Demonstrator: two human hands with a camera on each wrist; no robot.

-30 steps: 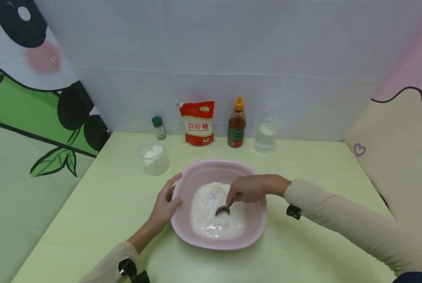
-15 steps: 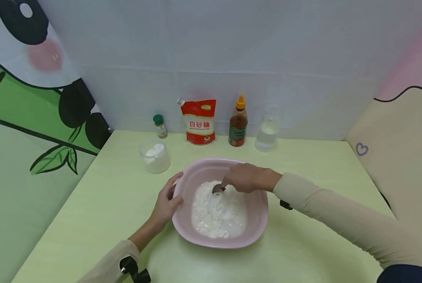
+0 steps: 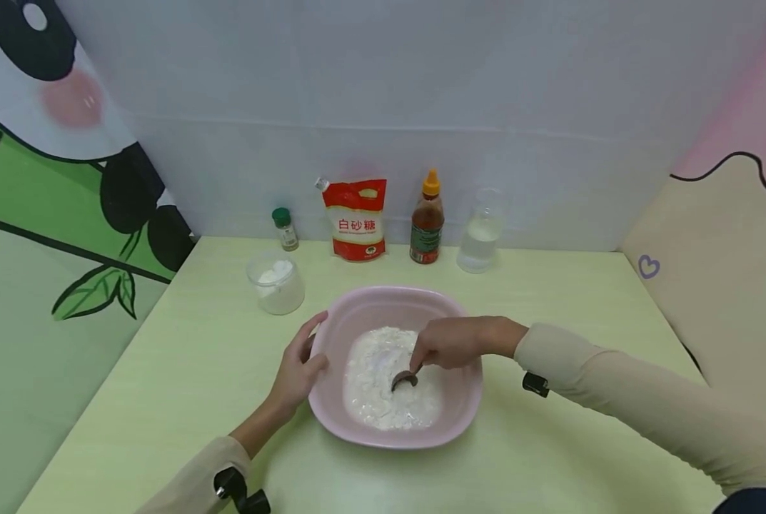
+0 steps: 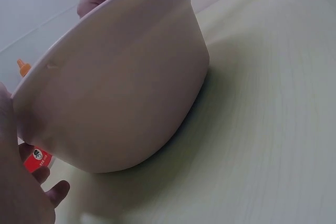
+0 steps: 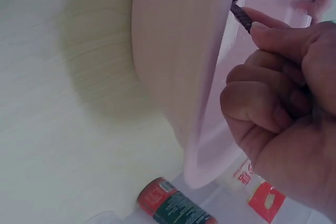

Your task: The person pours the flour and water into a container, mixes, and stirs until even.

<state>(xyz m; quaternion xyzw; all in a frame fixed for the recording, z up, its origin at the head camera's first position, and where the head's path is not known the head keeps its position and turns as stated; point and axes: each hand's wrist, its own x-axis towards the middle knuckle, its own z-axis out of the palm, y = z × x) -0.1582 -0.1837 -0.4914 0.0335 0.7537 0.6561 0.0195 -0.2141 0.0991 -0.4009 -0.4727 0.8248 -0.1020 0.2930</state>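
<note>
1. Compared with half a second ago, the right hand [image 3: 453, 344] sits nearer the person, and the spoon [image 3: 405, 379] has come from the far edge of the white mixture [image 3: 371, 400] to about its middle.
2. A second ago the hand and spoon were in nearly this same place; the left hand [image 3: 298, 371] keeps its grip throughout on the left side of the pink basin [image 3: 465, 400], thumb over the rim.
3. The basin stands on the pale table [image 3: 164, 385], in front of the person.
4. The right wrist view shows what the head view hides: thumb and forefinger pinch the dark, twisted handle [image 5: 242, 18], and the other fingers curl into the palm.
5. The left wrist view gives the basin's smooth outer wall, sloping in toward its base, with left fingertips [image 4: 59, 192] outside it.
6. The mixture looks powdery and lumpy, with glossy wet patches; the spoon's bowl is rounded and dark.
7. Behind, from left to right, are a clear jar [image 3: 281, 296] of white contents, a small green-capped bottle [image 3: 285, 232], a red-and-white pouch [image 3: 358, 227], a brown squeeze bottle [image 3: 426, 232] with an orange tip, and a transparent container [image 3: 480, 246] of clear liquid.
</note>
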